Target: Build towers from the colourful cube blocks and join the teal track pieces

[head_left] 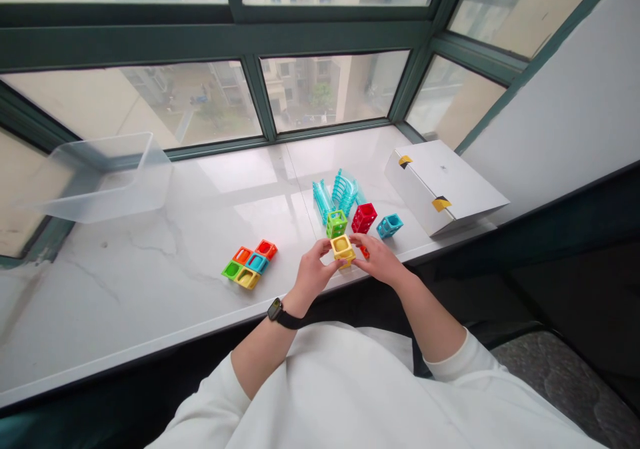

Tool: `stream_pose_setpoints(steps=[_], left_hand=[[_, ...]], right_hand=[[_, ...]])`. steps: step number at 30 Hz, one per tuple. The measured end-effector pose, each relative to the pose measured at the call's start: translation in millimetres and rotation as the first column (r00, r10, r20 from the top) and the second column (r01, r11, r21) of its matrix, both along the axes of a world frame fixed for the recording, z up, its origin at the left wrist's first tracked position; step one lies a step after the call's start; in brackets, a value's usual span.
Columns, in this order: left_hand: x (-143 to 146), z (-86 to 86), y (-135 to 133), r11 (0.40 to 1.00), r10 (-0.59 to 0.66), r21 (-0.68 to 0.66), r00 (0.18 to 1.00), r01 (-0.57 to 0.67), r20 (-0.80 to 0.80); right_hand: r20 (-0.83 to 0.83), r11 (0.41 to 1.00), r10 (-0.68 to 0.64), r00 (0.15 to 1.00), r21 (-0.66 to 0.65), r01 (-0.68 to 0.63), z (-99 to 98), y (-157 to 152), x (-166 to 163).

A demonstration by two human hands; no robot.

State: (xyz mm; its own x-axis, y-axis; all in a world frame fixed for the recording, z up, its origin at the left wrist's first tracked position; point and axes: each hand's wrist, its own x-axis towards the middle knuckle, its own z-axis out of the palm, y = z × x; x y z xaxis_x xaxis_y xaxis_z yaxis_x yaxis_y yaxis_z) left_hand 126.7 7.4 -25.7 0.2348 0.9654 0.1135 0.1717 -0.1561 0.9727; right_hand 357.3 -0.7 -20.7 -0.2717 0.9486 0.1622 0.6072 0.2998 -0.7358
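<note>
Yellow plastic cube (343, 250) grasped betw. both hands, centre of frame, near front edge of white marble desk (150, 309).

L hand (314, 274) & R hand (380, 260): fingers closed on cube sides. Just behind: green cube (337, 224); to right, red cube (364, 218), blue cube (389, 225). Teal tube pcs (337, 194) behind those. Multicolour cube cluster (249, 265) left of hands. Clear plastic bin (100, 179) upper left; white box (443, 187) right.

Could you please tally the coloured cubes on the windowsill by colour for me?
Yellow cubes: 2, one held between the left hand and right hand
Red cubes: 3, one mostly hidden behind the right hand
Green cubes: 2
Blue cubes: 2
Orange cube: 1
Total: 10
</note>
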Motion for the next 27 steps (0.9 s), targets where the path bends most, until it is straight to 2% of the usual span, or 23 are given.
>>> stream_pose_setpoints(steps=[4,14,19,27], left_hand=[[4.4,0.4,0.0,0.999,-0.019,0.025,0.999,0.020,-0.037],[7.3,-11.2,0.8,0.998,-0.010,0.061,1.000,0.011,-0.023],[9.1,-14.7,1.7,0.995,0.017,0.099,0.999,-0.013,-0.046],[5.0,-24.3,0.5,0.983,-0.033,0.180,0.997,0.046,-0.075]], right_hand=[[-0.004,1.000,0.000,1.000,-0.004,0.000,-4.1,3.2,0.7],[-0.012,1.000,-0.009,1.000,0.004,0.009,-4.2,2.9,1.0],[0.035,1.000,-0.018,0.999,0.009,0.017,-4.4,3.4,2.8],[0.060,1.000,0.017,0.998,0.019,-0.018,-4.9,6.9,5.7]])
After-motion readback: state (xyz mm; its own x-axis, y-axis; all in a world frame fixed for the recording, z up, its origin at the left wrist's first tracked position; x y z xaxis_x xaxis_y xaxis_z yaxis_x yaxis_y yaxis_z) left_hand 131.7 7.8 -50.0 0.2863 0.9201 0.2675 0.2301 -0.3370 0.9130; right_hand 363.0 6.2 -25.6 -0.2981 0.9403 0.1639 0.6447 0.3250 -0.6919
